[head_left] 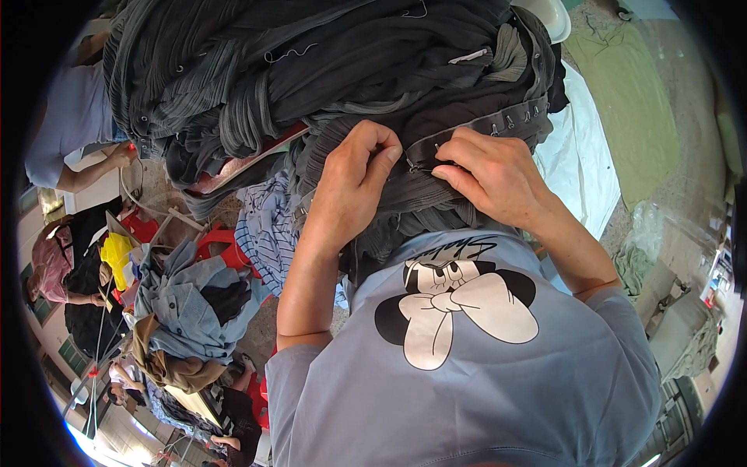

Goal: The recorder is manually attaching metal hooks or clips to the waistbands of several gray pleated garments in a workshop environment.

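Note:
A dark pleated garment (436,194) lies right in front of my body, with a black band (529,111) along its edge. Small metal hooks (510,122) sit in a row on that band. My left hand (359,167) is closed, thumb and forefinger pinched near the band's left end; what is between the tips is hidden. Over the band, my right hand (494,173) pinches the garment's edge between thumb and bent fingers. A metal hook (415,167) shows in the gap between my hands.
A big heap of black pleated garments (334,70) rises beyond my hands. Striped cloth (268,226) and denim clothes (194,300) lie to the left, near a red stool (226,245). Several other people are at the left. White sheeting (580,148) and green cloth (626,101) spread at right.

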Motion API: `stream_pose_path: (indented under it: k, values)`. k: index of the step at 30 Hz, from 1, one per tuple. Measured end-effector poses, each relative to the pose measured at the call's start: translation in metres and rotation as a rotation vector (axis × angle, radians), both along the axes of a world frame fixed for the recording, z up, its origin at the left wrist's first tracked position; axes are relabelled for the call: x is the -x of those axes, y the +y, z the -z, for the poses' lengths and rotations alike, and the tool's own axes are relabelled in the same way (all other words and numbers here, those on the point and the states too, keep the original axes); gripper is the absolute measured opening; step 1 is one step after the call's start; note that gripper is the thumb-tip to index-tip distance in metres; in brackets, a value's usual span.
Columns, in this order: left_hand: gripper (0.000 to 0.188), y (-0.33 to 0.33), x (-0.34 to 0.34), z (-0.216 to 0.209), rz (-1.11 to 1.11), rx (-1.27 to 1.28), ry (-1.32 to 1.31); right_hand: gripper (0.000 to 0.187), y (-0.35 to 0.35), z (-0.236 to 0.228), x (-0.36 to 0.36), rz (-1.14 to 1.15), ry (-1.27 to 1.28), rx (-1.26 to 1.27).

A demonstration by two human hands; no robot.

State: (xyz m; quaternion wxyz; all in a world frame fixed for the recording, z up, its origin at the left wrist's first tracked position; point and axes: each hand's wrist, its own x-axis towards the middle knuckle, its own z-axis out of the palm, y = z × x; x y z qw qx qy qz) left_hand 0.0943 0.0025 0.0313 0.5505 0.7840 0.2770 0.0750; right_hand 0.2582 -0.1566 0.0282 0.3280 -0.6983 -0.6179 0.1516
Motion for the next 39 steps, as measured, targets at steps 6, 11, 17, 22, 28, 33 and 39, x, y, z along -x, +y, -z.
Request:
stream_pose_path:
  k: [6,11,17,22,28,33,39]
  values:
    - [0.005,-0.001,-0.001,-0.001,0.002,0.024,0.018,0.018,-0.002,0.0,-0.002,0.0,-0.031,0.024]
    - [0.005,0.002,-0.002,0.0,0.036,0.07,0.026,0.017,0.0,0.002,-0.002,-0.041,-0.018,-0.015]
    - [0.016,0.004,-0.002,-0.003,0.186,-0.015,-0.078,0.018,0.0,0.005,-0.004,-0.062,0.015,-0.052]
    - [0.021,0.006,-0.005,-0.004,0.234,-0.059,-0.046,0.018,0.001,0.006,-0.002,-0.041,-0.013,-0.066]
    - [0.021,0.005,-0.004,-0.003,0.197,0.014,-0.028,0.017,0.004,0.004,-0.002,-0.043,-0.056,-0.034]
    - [0.02,0.006,-0.004,-0.002,0.19,0.013,-0.042,0.016,0.007,0.003,-0.001,-0.05,-0.059,-0.018]
    - [0.02,0.006,-0.003,-0.001,0.18,0.015,-0.024,0.013,0.002,0.011,-0.003,-0.033,0.021,-0.04]
